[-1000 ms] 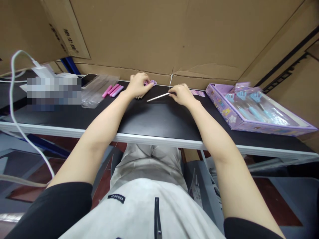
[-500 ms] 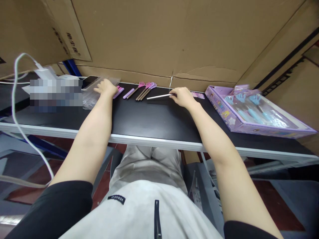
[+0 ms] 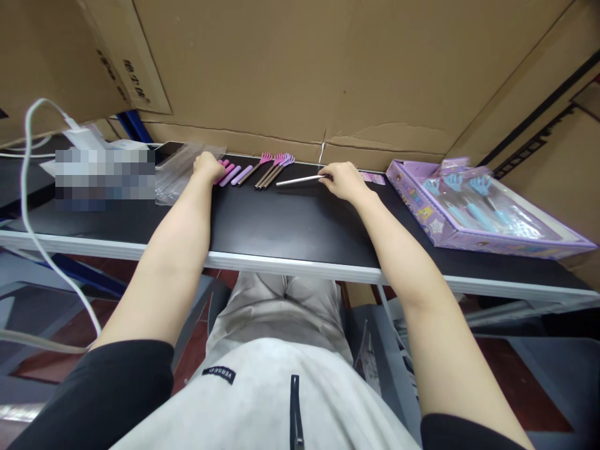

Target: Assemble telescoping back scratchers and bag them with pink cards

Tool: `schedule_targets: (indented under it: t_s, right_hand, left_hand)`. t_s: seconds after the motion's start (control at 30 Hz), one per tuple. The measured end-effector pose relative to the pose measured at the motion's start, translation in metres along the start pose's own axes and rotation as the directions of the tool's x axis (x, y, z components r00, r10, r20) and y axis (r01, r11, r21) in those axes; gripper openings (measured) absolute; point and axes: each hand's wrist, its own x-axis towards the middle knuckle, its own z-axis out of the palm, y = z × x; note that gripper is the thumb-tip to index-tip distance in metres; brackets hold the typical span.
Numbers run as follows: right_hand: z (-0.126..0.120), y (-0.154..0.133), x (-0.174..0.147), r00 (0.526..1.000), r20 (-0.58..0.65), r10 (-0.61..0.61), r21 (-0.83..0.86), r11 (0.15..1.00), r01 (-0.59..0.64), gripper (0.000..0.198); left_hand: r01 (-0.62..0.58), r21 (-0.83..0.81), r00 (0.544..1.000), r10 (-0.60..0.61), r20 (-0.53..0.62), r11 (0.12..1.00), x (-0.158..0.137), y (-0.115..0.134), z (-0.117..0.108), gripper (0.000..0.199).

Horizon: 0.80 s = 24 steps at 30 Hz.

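My left hand (image 3: 207, 169) is closed at the left end of a row of pink handles (image 3: 227, 172) and purple handles (image 3: 241, 175). Its fingertips are hidden, so I cannot make out what they hold. My right hand (image 3: 344, 180) pinches a back scratcher by one end, and its thin silver rod (image 3: 300, 182) points left, just over the table. The claw end, if there, is covered by my fingers. Between my hands lie several back scratchers (image 3: 275, 171) with pink and purple claw heads and bare metal rods.
Clear plastic sleeves (image 3: 174, 178) lie left of my left hand. A purple display box (image 3: 435, 212) with blue back scratchers stands on the right. Small pink cards (image 3: 372, 179) lie beyond my right hand. Cardboard (image 3: 290, 75) walls the back; a white cable (image 3: 29, 156) hangs at left.
My left hand has drawn in its spread fingers and moved slightly right, onto the handles. More of the pink and purple handles shows beside it. My right hand keeps its hold on the rod.
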Motion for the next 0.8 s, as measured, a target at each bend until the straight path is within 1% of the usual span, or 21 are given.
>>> schedule_targets:
  t_s: [0.07, 0.1, 0.17, 0.23, 0.3, 0.37, 0.43, 0.47, 0.53, 0.63, 0.7, 0.8]
  right_hand:
    - [0.0, 0.0, 0.0, 1.0, -0.003, -0.007, -0.003, 1.0, 0.007, 0.032]
    - [0.0, 0.0, 0.0, 1.0, -0.007, -0.014, -0.007, 1.0, 0.014, 0.032]
    - [0.0, 0.0, 0.001, 0.999, -0.026, -0.044, -0.015, 0.999, 0.043, 0.031]
    - [0.0, 0.001, 0.002, 0.995, -0.054, -0.086, -0.021, 0.996, 0.085, 0.031]
    - [0.0, 0.001, 0.004, 0.989, -0.082, -0.122, -0.022, 0.993, 0.12, 0.032]
    - [0.001, 0.0, 0.005, 0.985, -0.1, -0.141, -0.019, 0.99, 0.139, 0.033]
    - [0.001, -0.001, 0.006, 0.983, -0.111, -0.147, -0.022, 0.989, 0.145, 0.035]
    - [0.002, -0.001, 0.007, 0.983, -0.114, -0.147, -0.026, 0.989, 0.145, 0.036]
    - [0.002, -0.002, 0.008, 0.984, -0.11, -0.143, -0.035, 0.99, 0.14, 0.038]
    - [0.002, -0.003, 0.009, 0.986, -0.08, -0.149, -0.051, 0.988, 0.145, 0.039]
    - [0.002, -0.004, 0.01, 0.985, -0.066, -0.16, -0.065, 0.986, 0.156, 0.039]
    - [0.004, -0.007, 0.012, 0.982, -0.061, -0.181, -0.089, 0.981, 0.175, 0.043]
  left_hand:
    - [0.041, -0.097, 0.997, -0.047, -0.058, 0.994, 0.001, 0.001, 0.002, 0.049]
    - [0.03, -0.113, 0.997, -0.038, -0.067, 0.993, 0.003, 0.001, 0.003, 0.052]
    - [-0.014, -0.061, 0.998, 0.01, -0.064, 0.998, 0.006, -0.001, 0.003, 0.061]
    - [-0.018, 0.018, 0.997, 0.019, -0.073, 1.0, 0.006, -0.002, 0.001, 0.068]
    - [-0.024, 0.057, 0.996, 0.029, -0.088, 0.998, 0.002, -0.002, -0.001, 0.071]
    - [-0.039, 0.06, 0.996, 0.044, -0.076, 0.997, -0.005, 0.001, -0.005, 0.07]
    - [-0.07, 0.048, 0.995, 0.073, -0.062, 0.996, -0.013, 0.005, -0.007, 0.064]
    - [-0.085, 0.048, 0.993, 0.088, -0.075, 0.995, -0.016, 0.008, -0.008, 0.06]
    - [-0.15, 0.064, 0.981, 0.157, -0.116, 0.987, -0.023, 0.014, -0.008, 0.053]
    - [-0.283, 0.119, 0.943, 0.299, -0.146, 0.952, -0.033, 0.026, -0.006, 0.046]
    - [-0.367, 0.146, 0.915, 0.385, -0.122, 0.919, -0.041, 0.035, -0.003, 0.04]
    - [-0.48, 0.159, 0.868, 0.493, -0.058, 0.863, -0.053, 0.05, 0.002, 0.039]
